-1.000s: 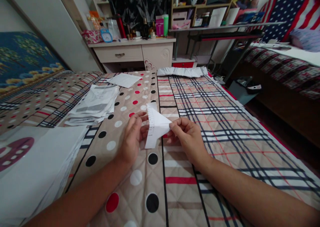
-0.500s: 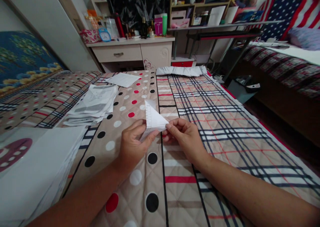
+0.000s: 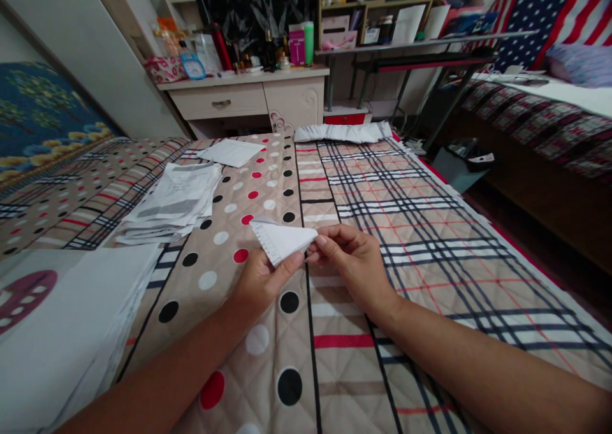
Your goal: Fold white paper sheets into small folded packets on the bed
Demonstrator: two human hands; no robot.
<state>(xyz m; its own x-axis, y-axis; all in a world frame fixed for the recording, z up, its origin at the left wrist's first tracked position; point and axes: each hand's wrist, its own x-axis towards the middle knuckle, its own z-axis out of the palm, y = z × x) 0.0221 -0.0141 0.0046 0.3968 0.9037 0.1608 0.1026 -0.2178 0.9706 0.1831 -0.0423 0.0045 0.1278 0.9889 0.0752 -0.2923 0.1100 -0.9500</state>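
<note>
small folded paper (image 3: 289,239), white, roughly triangular, held up over the quilt (image 3: 430,230) between both hands, about mid-view. printed marks like ruler ticks or text run along its left edge, too small to read. narrow point faces right.

left hand (image 3: 261,284): thumb in front at the lower edge, other fingers mostly hidden behind, so closed on the paper with just its thickness between; exact finger placement can't tell. right hand (image 3: 356,259): thumb and index pinched together on the pointed right corner, remaining fingers curled loosely underneath.

step looks like folding or creasing, judging by the grip. next move seems to call for keeping the right pinch firm on the tip while the left thumb presses the edges flush; a loose pinch could let the layers slip.

left of the hands, on the quilt: paper stack (image 3: 172,198), uneven edges, a loose sheet (image 3: 232,152) just beyond it, and larger sheets (image 3: 86,300) nearer the camera with a purple print. at the far edge of the bed, a white crinkled strip (image 3: 342,132). past that, a dresser (image 3: 243,99) with a blue clock (image 3: 192,65) on top.
</note>
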